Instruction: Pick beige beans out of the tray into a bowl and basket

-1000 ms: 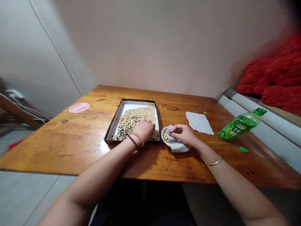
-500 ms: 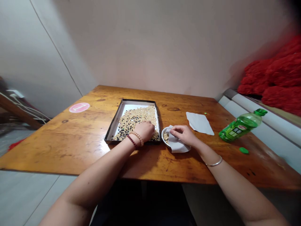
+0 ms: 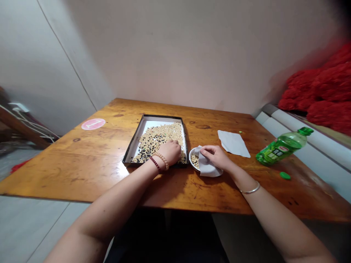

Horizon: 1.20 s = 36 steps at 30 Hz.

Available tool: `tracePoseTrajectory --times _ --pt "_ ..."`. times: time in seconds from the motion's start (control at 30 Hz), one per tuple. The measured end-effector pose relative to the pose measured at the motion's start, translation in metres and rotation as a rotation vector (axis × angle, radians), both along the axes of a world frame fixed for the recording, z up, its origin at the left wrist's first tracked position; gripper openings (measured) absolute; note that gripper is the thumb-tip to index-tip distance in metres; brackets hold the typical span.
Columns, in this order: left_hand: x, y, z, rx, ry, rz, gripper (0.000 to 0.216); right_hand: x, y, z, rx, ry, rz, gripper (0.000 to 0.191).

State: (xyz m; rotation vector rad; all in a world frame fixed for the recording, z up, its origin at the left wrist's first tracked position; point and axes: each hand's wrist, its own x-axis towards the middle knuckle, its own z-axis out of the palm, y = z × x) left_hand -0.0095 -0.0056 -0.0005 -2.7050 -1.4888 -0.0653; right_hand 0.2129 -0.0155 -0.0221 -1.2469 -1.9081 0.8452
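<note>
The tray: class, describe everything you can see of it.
The tray is a shallow rectangle, perhaps cardboard, with dark rim and pale inside. It lies flat on the wooden table. Mixed pale and dark beans cover most of its floor, leaving white showing at the far left. The left hand reaches in; whether it touches the tray is unclear.

Wdn tbl [image 3: 74, 164] nr pale wall [image 3: 175, 54].

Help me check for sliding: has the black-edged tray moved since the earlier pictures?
No, no visible shift: the tray keeps its place against the pink sticker on the table.
</note>
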Motion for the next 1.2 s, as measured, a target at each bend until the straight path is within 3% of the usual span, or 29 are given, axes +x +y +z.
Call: tracePoseTrajectory --times 0.33,0.53,0.67,0.83,1.07,1.2 --pt "0.004 -0.002 0.011 0.041 -0.113 0.211 0.024 -0.002 -0.001 0.003 -0.015 0.013 0.006 0.033" --pt "0.002 -0.001 0.012 0.062 -0.182 0.214 0.017 -0.003 -0.002 0.004 -0.026 0.027 0.002 0.035" --pt "0.003 -0.002 0.015 0.022 -0.444 0.041 0.015 -0.001 0.001 0.000 -0.036 0.056 -0.022 0.036" --pt "0.007 -0.006 0.020 -0.310 -0.620 -0.280 0.014 0.000 0.004 -0.002 -0.074 0.147 -0.020 0.039" --pt "0.015 -0.011 0.008 -0.250 -0.631 -0.251 0.014 0.001 0.000 0.004 -0.125 0.124 0.108 0.038" --pt "0.018 -0.011 0.003 -0.064 -0.572 -0.258 0.012 0.003 -0.002 0.007 -0.155 0.115 0.151 0.038"
